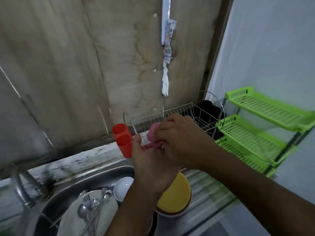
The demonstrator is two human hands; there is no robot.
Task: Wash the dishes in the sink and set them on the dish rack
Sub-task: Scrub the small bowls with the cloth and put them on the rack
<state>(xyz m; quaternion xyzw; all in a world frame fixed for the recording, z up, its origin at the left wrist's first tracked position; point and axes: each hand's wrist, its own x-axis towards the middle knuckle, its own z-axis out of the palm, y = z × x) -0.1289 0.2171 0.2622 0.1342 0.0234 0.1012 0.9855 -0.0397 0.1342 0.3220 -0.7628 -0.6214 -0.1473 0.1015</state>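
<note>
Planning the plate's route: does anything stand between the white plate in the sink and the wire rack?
Only the left hand and right hand, holding a pink cloth before the metal wire dish rack. A red plastic cutlery holder hangs at its left end.

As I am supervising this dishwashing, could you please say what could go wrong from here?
The pink item, held in the right hand by the dish rack, may slip and drop toward the sink. The left hand is close beside the red cutlery holder and could knock it. The forks lying loose on the plate might slide off when lifted.
</note>
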